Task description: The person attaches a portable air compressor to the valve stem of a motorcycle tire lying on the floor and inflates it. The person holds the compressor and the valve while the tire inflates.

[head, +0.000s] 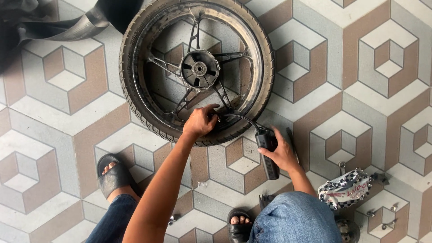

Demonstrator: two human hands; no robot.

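The tiled floor [387, 90] fills the view, laid in a repeating cube pattern of grey, brown and off-white.

The motorcycle wheel [196, 69] lies flat on it at 12 o'clock from the person, tyre still mounted on a dark spoked rim, hub at centre. A loose black inner tube [67, 29] lies at 10 o'clock, touching the tyre's upper left edge.

The person crouches at 6 o'clock in blue jeans and black sandals [114, 175].

The left hand [200, 121] rests on the rim's lower edge, at 6 o'clock of the hub, fingers curled in a pinch around the end of a black hose [240, 118] at the rim. The hose arcs to 4 o'clock and joins a black handheld inflator [267, 155] standing on the floor just beside the tyre. The right hand [283, 153] wraps loosely about the inflator body, thumb toward the upper end.

A crumpled package [345, 189], silver with a black-and-white chequered pattern and red lettering, lies at 4 o'clock, well apart from the wheel. Small bolts [382, 211] lie scattered just beyond it.
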